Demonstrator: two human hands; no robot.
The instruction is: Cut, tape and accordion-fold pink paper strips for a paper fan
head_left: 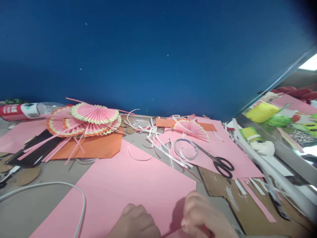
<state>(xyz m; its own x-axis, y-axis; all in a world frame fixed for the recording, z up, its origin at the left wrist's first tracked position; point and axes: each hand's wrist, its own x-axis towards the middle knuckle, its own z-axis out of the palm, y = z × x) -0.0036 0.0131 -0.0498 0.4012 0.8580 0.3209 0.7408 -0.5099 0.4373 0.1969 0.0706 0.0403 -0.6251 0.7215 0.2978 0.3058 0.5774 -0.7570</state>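
Note:
A large sheet of pink paper [138,181] lies in front of me, running down to the bottom edge of the view. My left hand [137,223] rests on its near part, fingers curled under and their tips hidden. To the right, my right hand [205,215] is closed beside the sheet's right edge, slightly blurred. A small dark red bit shows under its fingers, too little to name. Between the hands a narrow pink edge of paper appears at the bottom. Black-handled scissors [223,165] lie beyond my right hand, their blades by a roll of tape [185,148].
Folded pink paper fans [95,114] lie on orange paper [94,147] at the left, near a bottle [19,111] and a black phone-like object [34,150]. White paper strips [165,150] are scattered centrally. A white cable [83,198] curves leftward; cardboard [218,185] lies right. A blue wall [153,59] rises behind.

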